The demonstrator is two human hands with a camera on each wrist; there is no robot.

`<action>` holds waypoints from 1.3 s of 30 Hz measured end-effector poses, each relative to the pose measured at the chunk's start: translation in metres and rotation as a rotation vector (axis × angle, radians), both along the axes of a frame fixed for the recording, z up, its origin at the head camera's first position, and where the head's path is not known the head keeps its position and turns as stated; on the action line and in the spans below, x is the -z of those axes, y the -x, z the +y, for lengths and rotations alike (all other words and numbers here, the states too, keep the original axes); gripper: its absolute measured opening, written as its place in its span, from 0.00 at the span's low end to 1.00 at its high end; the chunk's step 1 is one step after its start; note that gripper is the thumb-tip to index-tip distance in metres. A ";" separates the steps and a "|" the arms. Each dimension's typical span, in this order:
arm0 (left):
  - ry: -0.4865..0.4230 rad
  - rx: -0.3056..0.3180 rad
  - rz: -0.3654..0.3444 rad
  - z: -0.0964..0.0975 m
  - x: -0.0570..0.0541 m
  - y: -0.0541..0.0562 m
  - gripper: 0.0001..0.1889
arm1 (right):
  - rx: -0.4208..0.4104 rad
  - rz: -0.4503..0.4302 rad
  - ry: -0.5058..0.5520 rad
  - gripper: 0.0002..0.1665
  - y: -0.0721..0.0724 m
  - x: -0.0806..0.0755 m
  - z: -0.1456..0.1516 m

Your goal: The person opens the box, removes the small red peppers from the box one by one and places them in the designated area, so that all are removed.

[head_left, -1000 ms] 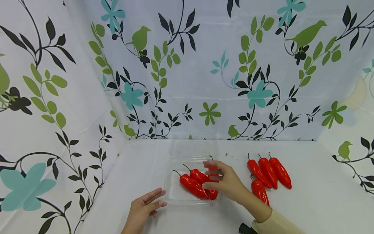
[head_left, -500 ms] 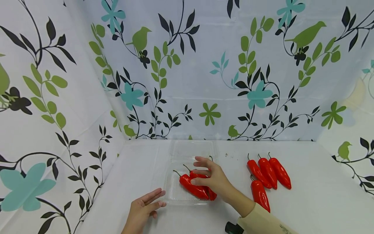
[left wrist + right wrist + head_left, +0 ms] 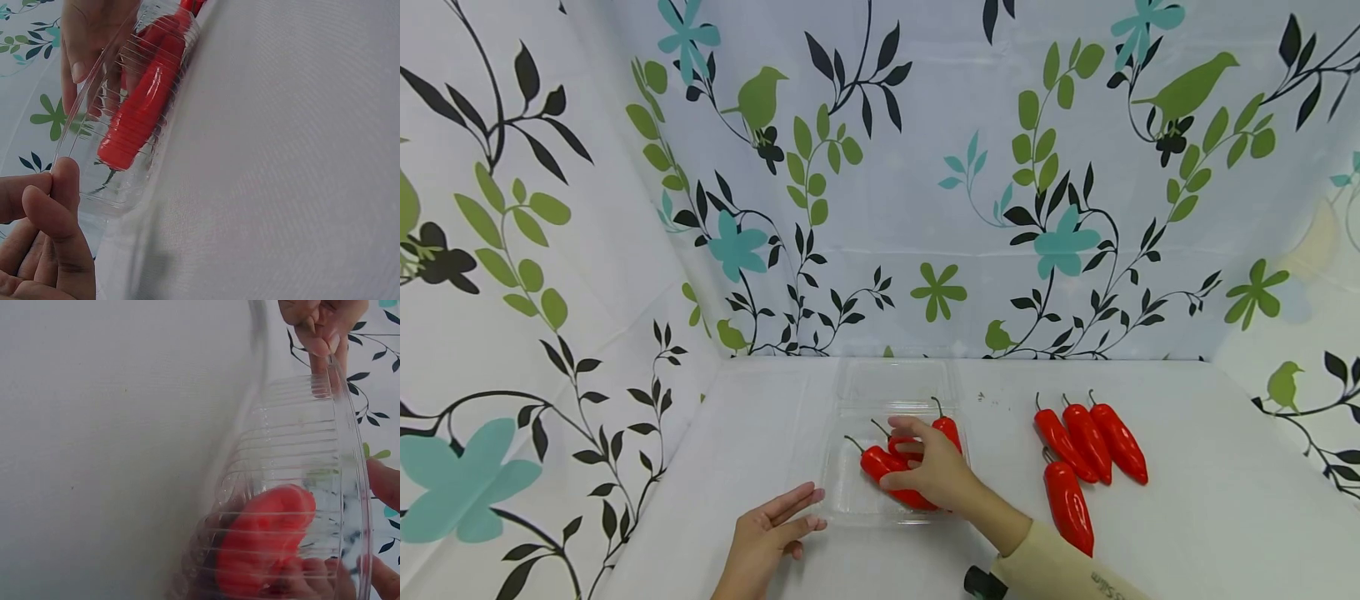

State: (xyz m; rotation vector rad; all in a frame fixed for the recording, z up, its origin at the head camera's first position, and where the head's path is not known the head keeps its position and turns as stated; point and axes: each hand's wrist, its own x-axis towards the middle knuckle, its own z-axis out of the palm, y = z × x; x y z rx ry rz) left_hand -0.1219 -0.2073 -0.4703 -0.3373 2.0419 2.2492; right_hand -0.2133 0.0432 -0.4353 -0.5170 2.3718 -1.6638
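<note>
A clear plastic clamshell box [image 3: 842,500] stands open on the table with several glossy red chili peppers in it. My left hand [image 3: 767,537] is at its near left corner; in the left wrist view, the fingertips [image 3: 65,172] pinch the rim. Over the peppers reaches my right hand [image 3: 932,471], fingers curled round the middle chili pepper [image 3: 904,443], with the thumb across the near one [image 3: 880,460]. A further chili pepper [image 3: 947,429] lies beyond that hand, toward the box's right wall. Through the wall, right fingertips [image 3: 315,575] show against a pepper [image 3: 269,531].
Several loose chili peppers lie on the right: a row at the back [image 3: 1086,437] and one nearer [image 3: 1067,504]. The box lid [image 3: 895,379] lies folded back. A patterned cloth [image 3: 880,167] rises behind the white table [image 3: 1000,387].
My right hand has moved left and slightly nearer, from the right-hand chili pepper to the middle one. That right-hand pepper now slants and shows more. My left hand has stayed in place.
</note>
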 end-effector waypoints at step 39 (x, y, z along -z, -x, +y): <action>-0.008 0.007 0.000 0.000 0.003 0.000 0.28 | -0.070 -0.015 -0.230 0.41 -0.004 0.015 -0.028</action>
